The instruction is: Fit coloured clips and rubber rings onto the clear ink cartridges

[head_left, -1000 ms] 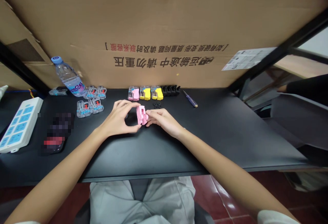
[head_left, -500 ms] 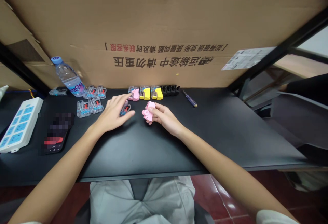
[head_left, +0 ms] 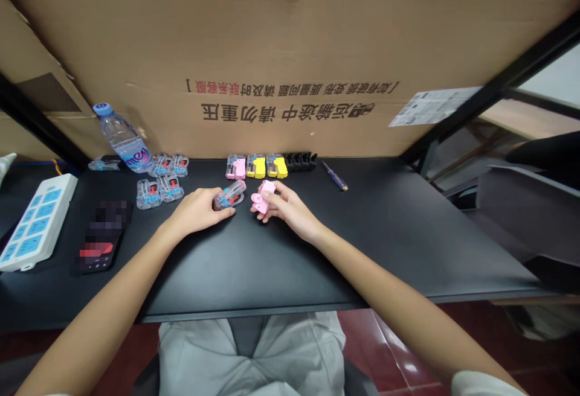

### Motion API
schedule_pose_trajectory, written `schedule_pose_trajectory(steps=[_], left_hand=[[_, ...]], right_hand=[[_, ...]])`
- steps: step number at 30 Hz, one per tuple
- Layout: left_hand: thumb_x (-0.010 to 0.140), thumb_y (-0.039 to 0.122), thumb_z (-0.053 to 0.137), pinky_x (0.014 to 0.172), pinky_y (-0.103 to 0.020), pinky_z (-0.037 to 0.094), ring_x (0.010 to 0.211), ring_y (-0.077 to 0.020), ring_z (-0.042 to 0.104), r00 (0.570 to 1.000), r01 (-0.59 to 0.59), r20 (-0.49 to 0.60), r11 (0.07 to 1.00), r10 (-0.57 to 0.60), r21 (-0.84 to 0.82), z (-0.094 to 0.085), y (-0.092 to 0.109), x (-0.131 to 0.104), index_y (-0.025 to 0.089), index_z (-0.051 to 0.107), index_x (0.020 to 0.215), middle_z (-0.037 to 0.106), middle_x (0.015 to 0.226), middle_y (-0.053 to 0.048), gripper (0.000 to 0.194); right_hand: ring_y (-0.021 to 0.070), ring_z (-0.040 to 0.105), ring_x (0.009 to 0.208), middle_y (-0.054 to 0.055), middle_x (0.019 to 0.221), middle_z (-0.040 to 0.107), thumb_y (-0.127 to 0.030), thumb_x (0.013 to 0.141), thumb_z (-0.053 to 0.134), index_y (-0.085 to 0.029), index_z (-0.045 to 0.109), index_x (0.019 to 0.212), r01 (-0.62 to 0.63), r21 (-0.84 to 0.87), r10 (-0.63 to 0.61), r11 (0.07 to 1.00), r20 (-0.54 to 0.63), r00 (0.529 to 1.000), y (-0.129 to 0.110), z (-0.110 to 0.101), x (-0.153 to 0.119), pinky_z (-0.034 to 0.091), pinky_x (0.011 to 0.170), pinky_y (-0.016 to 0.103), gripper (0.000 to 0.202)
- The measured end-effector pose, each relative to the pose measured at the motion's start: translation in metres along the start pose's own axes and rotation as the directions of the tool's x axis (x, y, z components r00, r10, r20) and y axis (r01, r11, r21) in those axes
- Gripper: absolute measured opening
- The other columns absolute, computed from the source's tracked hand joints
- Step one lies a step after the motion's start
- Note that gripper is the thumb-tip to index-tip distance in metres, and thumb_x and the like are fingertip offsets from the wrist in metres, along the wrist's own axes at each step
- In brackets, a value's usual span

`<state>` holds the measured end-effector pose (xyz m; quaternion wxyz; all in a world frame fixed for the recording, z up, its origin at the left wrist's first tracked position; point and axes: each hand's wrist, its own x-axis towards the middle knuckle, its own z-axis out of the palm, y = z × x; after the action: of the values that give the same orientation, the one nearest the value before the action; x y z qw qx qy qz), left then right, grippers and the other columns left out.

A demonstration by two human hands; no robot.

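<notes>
My left hand (head_left: 202,207) grips a clear plastic piece (head_left: 230,195) with blue and red parts, near the middle of the black table. To its right, my right hand (head_left: 289,207) pinches a pink plastic piece (head_left: 263,197) between thumb and fingers. The two held pieces are a short gap apart. Behind them stands a row with one pink-and-clear unit (head_left: 236,167), two yellow-and-clear units (head_left: 256,166) and several black parts (head_left: 301,161). Left of my left hand lie several clear pieces (head_left: 148,194) with blue and red parts.
A water bottle (head_left: 124,139) leans at the back left by the cardboard (head_left: 290,40). A power strip (head_left: 38,221) and a phone (head_left: 105,236) lie at the left. A screwdriver (head_left: 334,176) rests right of the black parts.
My left hand has closed on the clear piece and tilted it up into view, its fingers now drawn back from the pink-and-clear unit. My right hand has barely moved.
</notes>
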<state>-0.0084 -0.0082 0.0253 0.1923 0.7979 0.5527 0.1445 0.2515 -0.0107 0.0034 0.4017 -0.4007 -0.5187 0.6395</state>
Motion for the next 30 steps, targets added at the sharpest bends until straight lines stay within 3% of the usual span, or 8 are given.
schedule_pose_trajectory(steps=[5,11,16,21,30], left_hand=[[0.092,0.056,0.067,0.062,-0.031,0.041,0.065,-0.0204,0.062,1.0,-0.024,-0.006,0.964,0.024,-0.263,0.008,0.001,0.004,0.022,0.07,0.095,0.068,0.074,0.0,0.035],[0.091,0.058,0.072,0.074,-0.033,0.058,0.085,-0.0217,0.073,0.997,-0.021,0.042,0.716,0.07,-0.698,0.026,0.007,0.008,0.019,0.068,0.11,0.076,0.094,-0.006,0.044],[0.089,0.054,0.079,0.088,-0.039,0.063,0.091,-0.0223,0.076,0.995,-0.017,0.047,0.623,0.086,-0.782,0.033,0.012,0.008,0.016,0.07,0.111,0.079,0.1,-0.009,0.045],[0.086,0.053,0.085,0.083,-0.037,0.064,0.089,-0.024,0.079,0.99,0.063,0.126,0.58,0.068,-0.812,0.036,0.008,0.009,0.012,0.072,0.11,0.081,0.096,-0.012,0.049],[0.093,0.057,0.078,0.082,-0.035,0.065,0.088,-0.0233,0.08,0.982,0.043,0.14,0.564,0.13,-0.825,0.036,0.004,0.01,0.012,0.072,0.112,0.081,0.099,-0.012,0.049]], right_hand=[[0.0205,0.076,0.081,0.005,0.091,0.08,-0.047,0.084,0.089,-0.023,0.058,0.117,0.001,-0.037,-0.002,0.999,-0.019,1.0,0.001,0.0,0.001,0.063,0.07,0.033,0.051],[0.0229,0.075,0.099,0.007,0.107,0.077,-0.043,0.081,0.09,-0.022,0.064,0.108,0.063,-0.071,-0.065,0.996,-0.033,0.997,0.002,0.0,0.001,0.067,0.082,0.039,0.042],[0.0219,0.074,0.101,0.006,0.112,0.075,-0.043,0.079,0.093,-0.022,0.065,0.11,0.034,-0.03,-0.035,0.999,-0.042,0.999,0.002,0.003,0.0,0.068,0.088,0.04,0.047],[0.021,0.076,0.098,0.004,0.11,0.076,-0.043,0.077,0.095,-0.022,0.065,0.113,0.02,-0.001,-0.02,1.0,-0.039,0.999,0.005,0.003,0.001,0.068,0.088,0.039,0.051],[0.0213,0.078,0.094,0.004,0.103,0.077,-0.043,0.079,0.094,-0.022,0.068,0.114,-0.001,0.008,0.001,1.0,0.014,1.0,0.007,0.0,0.002,0.069,0.086,0.04,0.048]])
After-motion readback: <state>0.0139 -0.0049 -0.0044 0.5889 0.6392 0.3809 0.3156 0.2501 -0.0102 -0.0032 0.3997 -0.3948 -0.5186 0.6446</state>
